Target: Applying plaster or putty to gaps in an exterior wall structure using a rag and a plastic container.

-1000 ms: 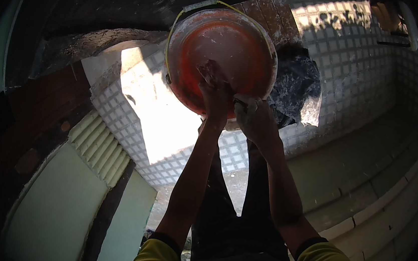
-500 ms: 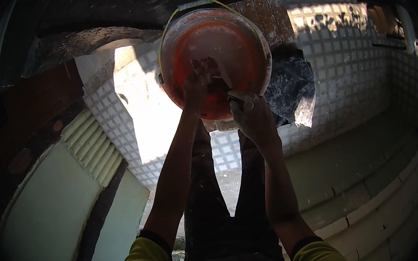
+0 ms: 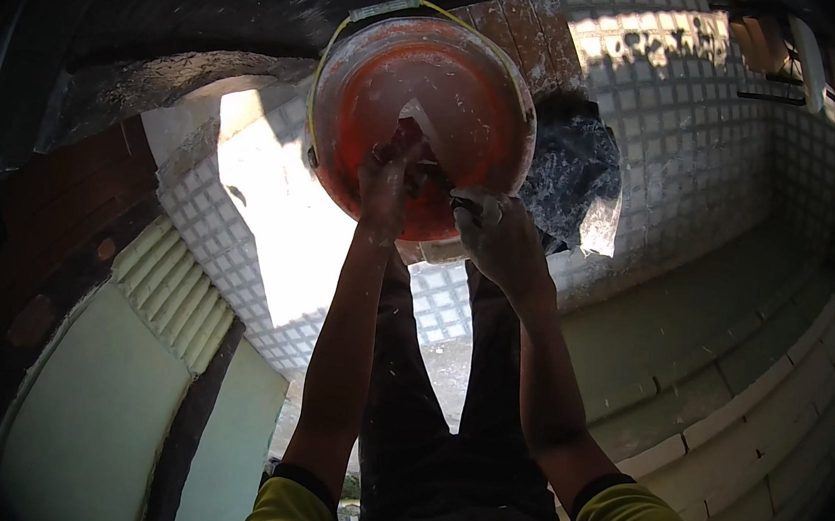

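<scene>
A round orange bucket [image 3: 499,88], coated with pale residue, stands in front of me. My left hand [image 3: 381,192] reaches over its near side, closed around a small dark red thing [image 3: 407,139] whose kind I cannot make out. Just beyond that thing, a pale pointed patch [image 3: 410,109] shows inside the bucket. Closed around a dark-handled tool [image 3: 463,204], my right hand [image 3: 505,234] is at the bucket's near right rim. The tool points up and left toward my left hand; its far end is in shadow. Whitish residue covers the right fingers.
A yellow wire handle with a pale grip [image 3: 383,9] arches over the bucket's far rim. Brown boards [image 3: 530,35] lie behind it. Right of the bucket is a crumpled black sheet [image 3: 575,170]. Sunlit tiled floor [image 3: 283,197] spreads left; a pale ledge [image 3: 723,431] runs along the right.
My left hand has moved slightly left and down, with the red thing shifting in it. The tool's pale blade, visible earlier, is now mostly lost in shadow. My right hand barely moves.
</scene>
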A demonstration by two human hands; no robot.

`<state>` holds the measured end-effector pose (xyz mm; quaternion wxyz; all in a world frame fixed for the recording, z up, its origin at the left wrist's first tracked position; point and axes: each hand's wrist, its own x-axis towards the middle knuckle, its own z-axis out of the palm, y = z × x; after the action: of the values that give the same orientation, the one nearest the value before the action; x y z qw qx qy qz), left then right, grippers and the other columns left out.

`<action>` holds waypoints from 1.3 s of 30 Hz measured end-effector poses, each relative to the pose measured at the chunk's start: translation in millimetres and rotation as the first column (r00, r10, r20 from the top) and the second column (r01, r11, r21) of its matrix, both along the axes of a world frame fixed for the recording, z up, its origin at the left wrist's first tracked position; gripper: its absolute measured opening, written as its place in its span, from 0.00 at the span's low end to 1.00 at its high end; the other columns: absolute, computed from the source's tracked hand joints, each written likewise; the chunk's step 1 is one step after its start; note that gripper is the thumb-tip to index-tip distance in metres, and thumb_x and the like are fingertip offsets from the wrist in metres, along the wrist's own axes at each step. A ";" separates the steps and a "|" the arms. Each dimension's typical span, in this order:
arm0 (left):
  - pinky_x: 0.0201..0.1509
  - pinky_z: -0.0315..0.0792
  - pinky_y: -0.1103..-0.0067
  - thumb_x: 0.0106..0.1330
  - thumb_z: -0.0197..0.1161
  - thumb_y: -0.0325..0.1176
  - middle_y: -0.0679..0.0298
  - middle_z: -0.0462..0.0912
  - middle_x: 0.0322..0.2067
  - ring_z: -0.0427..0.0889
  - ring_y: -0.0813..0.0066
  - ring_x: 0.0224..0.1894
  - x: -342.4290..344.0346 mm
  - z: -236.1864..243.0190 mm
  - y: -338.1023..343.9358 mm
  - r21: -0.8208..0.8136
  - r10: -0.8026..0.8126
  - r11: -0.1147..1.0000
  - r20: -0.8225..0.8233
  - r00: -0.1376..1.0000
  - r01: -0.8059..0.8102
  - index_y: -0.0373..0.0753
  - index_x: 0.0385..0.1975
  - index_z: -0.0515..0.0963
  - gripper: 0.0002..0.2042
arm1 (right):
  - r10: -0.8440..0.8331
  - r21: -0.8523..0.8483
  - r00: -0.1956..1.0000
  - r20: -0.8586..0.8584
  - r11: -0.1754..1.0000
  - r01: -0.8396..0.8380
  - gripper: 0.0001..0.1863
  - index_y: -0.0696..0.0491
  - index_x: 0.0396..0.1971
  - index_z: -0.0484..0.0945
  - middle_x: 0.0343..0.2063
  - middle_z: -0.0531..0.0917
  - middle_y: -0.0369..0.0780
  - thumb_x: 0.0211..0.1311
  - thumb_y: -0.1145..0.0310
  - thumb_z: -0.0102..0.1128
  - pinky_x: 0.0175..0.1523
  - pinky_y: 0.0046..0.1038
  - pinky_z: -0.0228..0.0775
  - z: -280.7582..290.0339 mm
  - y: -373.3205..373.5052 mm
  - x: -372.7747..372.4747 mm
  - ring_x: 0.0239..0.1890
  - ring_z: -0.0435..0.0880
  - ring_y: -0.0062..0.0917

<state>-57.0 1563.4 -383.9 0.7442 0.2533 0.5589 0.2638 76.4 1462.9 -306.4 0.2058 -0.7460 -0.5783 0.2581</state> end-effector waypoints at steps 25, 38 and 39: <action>0.42 0.70 0.80 0.73 0.42 0.37 0.63 0.76 0.38 0.74 0.77 0.38 29.0 36.1 -28.6 0.576 0.209 0.811 -0.119 0.971 -0.104 0.35 0.46 0.69 0.13 | -0.217 0.060 0.966 0.142 0.976 0.211 0.09 0.58 0.34 0.77 0.30 0.81 0.47 0.55 0.71 0.57 0.36 0.36 0.77 -2.6 36.1 -18.4 0.31 0.81 0.40; 0.48 0.69 0.66 0.63 0.51 0.30 0.48 0.75 0.42 0.75 0.53 0.44 13.0 28.7 -32.3 0.594 0.098 0.794 -0.333 0.938 0.128 0.30 0.41 0.73 0.11 | -0.189 -0.006 0.980 0.057 0.982 0.190 0.08 0.58 0.33 0.77 0.29 0.81 0.49 0.55 0.70 0.58 0.34 0.36 0.76 21.9 22.0 -27.9 0.29 0.82 0.42; 0.48 0.69 0.66 0.63 0.51 0.30 0.48 0.75 0.42 0.75 0.53 0.44 11.3 25.0 -34.8 0.592 0.094 0.795 -0.331 0.939 0.129 0.30 0.41 0.73 0.11 | -0.251 -0.075 0.967 0.046 0.964 0.254 0.08 0.58 0.33 0.77 0.28 0.81 0.48 0.55 0.69 0.58 0.33 0.36 0.77 24.0 21.8 -33.6 0.29 0.82 0.41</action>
<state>-45.8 1528.6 -358.8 0.5168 0.5253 0.5638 0.3731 42.8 1484.7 -282.3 0.1966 -0.8258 -0.4713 0.2394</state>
